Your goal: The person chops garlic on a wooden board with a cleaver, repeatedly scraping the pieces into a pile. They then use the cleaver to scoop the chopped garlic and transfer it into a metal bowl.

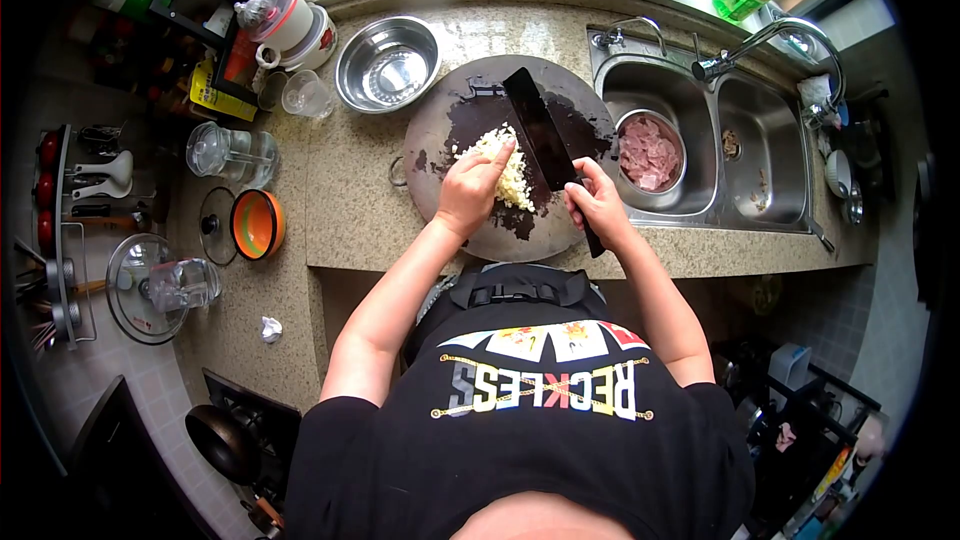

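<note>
A round chopping board (440, 100) with dark wet patches lies on the counter in front of me. On it is a heap of finely chopped pale yellow bits (515, 185), which look like garlic. My left hand (470, 192) rests at the heap's left side, fingers stretched out over the bits and holding nothing I can see. Just right of the heap, a wide black kitchen knife (540, 130) slants across the board. My right hand (598, 206) is closed around its handle, which points toward my body.
A metal bowl (388, 64) stands behind the board at left. At right is a double sink (690, 210), holding a bowl of raw pink meat (650, 152) in its left basin. An orange bowl (258, 224), a glass lid (130, 285) and a glass pitcher (235, 153) stand at left.
</note>
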Tool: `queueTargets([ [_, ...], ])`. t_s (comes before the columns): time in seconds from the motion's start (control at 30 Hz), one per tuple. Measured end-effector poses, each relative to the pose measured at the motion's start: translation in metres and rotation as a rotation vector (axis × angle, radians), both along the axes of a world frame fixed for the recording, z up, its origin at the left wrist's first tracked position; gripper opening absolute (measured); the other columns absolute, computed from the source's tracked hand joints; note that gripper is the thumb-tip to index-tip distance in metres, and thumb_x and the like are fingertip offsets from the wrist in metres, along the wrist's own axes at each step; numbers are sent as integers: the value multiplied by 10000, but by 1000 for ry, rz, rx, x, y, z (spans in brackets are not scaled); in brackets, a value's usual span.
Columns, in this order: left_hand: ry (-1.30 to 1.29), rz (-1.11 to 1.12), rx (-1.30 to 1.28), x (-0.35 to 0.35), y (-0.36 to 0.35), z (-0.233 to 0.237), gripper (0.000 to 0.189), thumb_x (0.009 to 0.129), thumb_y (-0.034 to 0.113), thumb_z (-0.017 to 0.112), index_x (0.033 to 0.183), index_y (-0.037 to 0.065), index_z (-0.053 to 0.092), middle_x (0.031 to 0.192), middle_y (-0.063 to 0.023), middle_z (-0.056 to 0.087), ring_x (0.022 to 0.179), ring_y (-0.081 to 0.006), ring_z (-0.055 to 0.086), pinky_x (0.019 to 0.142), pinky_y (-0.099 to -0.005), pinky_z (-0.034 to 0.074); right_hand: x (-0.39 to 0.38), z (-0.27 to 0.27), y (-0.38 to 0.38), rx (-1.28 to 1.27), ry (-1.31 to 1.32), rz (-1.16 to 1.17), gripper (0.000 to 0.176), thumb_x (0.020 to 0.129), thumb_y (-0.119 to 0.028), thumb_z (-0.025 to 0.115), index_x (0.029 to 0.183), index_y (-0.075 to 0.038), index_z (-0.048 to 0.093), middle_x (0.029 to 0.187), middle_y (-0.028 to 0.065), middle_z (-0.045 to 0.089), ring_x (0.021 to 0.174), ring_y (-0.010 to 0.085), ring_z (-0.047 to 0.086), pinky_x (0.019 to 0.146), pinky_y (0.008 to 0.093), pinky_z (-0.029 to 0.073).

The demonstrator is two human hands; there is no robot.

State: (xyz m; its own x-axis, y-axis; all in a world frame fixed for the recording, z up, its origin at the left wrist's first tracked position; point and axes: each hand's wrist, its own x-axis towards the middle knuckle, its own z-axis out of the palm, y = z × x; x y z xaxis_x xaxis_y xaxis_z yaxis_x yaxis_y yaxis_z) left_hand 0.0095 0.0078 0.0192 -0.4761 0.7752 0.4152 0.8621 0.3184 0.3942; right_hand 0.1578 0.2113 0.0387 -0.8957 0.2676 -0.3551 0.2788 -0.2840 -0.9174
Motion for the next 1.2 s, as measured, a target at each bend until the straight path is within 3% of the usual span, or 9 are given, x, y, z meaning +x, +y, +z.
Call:
queueTargets([
  [0.1,2,-36,272,1,8,6,510,831,43,663,1338,44,603,1057,-140,698,1028,-304,649,926,-403,511,3,1,0,15,-9,16,272,971,-110,586,1212,-114,459,690,3,538,490,73,469,425,227,379],
  [0.23,146,62,192,4,6,18,508,811,43,697,1313,36,619,1062,-141,697,1050,-319,638,940,-416,505,6,6,1,46,-32,36,253,969,-112,593,1193,-118,477,689,3,537,497,70,483,425,223,382],
  [0.33,-71,104,258,-4,-3,15,459,812,41,724,1264,20,644,1141,-162,672,1102,-341,608,973,-423,487,8,5,5,138,-80,84,242,960,-121,606,1182,-101,512,666,7,558,502,72,492,439,252,386],
  [0.4,50,170,300,-10,-8,27,476,805,34,739,1271,29,644,1186,-156,654,1127,-338,595,978,-425,482,8,1,9,500,-30,171,237,943,-144,627,1157,-73,552,715,66,627,554,145,559,533,313,442],
  [0.57,166,62,112,-27,-25,58,478,769,41,752,1238,41,660,1260,-139,625,1174,-340,568,1023,-458,454,-3,29,9,750,60,387,244,922,-210,648,1118,-72,601,804,169,672,671,334,633,676,396,496],
  [0.7,113,-55,-136,-32,-36,43,217,780,40,681,998,42,683,998,-92,684,949,-285,652,850,-393,536,-15,28,12,956,187,518,227,916,-219,651,1072,-59,608,832,202,672,801,404,654,679,471,505],
  [0.73,232,-59,31,-30,-31,40,44,751,45,608,776,75,586,801,-57,630,785,-251,640,697,-374,529,-18,31,13,1013,163,575,213,915,-222,644,1055,-66,607,822,194,673,791,398,655,676,473,507],
  [0.93,221,35,-56,-17,-31,7,90,725,73,600,694,109,524,691,-31,564,688,-228,623,593,-364,510,-28,18,14,1167,64,702,173,916,-245,603,1007,-98,600,827,174,682,810,382,662,694,502,507],
  [1.2,305,50,-30,-10,-14,35,82,703,78,600,678,117,532,676,-25,561,672,-216,613,595,-344,506,-12,-14,22,1114,200,531,172,915,-262,596,973,-100,593,827,170,677,799,379,658,671,495,509],
])
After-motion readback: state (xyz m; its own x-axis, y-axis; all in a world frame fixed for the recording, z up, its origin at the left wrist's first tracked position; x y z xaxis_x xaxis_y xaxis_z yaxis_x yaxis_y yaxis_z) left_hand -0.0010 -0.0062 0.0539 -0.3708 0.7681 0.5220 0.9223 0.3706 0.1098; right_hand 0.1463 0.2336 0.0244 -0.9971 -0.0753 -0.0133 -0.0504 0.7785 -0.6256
